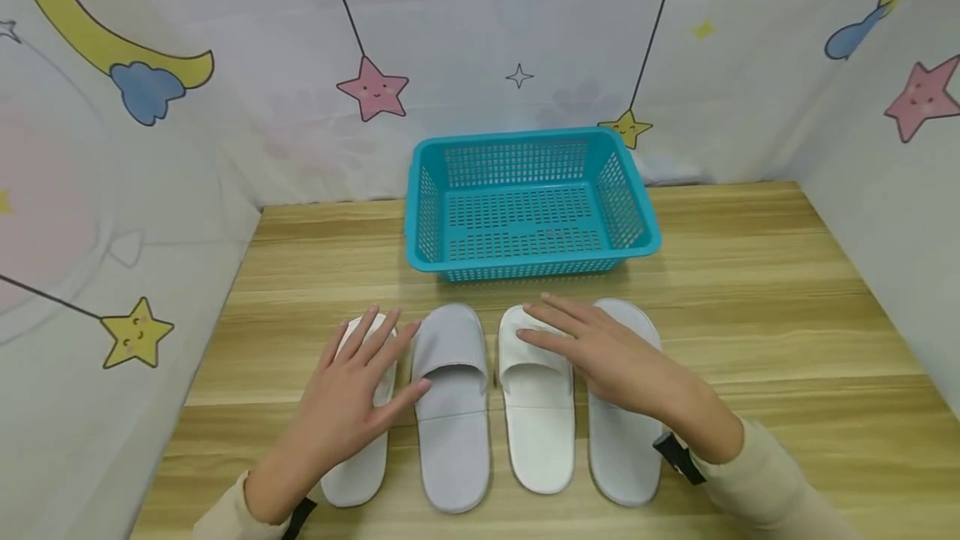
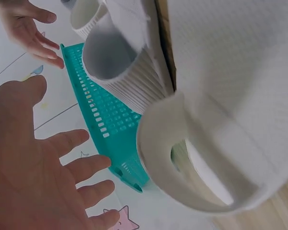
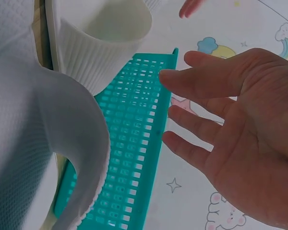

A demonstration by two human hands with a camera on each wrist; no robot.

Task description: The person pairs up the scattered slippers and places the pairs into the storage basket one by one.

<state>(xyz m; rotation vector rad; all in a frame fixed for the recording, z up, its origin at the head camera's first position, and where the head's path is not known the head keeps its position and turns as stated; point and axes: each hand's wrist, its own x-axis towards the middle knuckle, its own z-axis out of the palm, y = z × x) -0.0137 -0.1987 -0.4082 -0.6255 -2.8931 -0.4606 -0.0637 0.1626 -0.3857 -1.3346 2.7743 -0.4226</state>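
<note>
Several slippers lie side by side on a wooden table, toes toward the basket. In the head view, my left hand point(image 1: 345, 407), fingers spread, is over the leftmost white slipper point(image 1: 356, 473) and partly hides it. Beside that lies a grey slipper point(image 1: 453, 457), then another white slipper point(image 1: 542, 448). My right hand point(image 1: 622, 361) is above the rightmost grey slipper point(image 1: 626, 461), its fingertips over the white one's toe. Both wrist views show a gap between each palm and the slippers; neither the left hand point(image 2: 43, 163) nor the right hand point(image 3: 245, 115) holds anything.
A teal plastic basket point(image 1: 532, 260) with perforated walls stands behind the slippers, near the back edge of the wooden table point(image 1: 765, 315). White cloth point(image 1: 450, 23) printed with stars and moons encloses the back and both sides.
</note>
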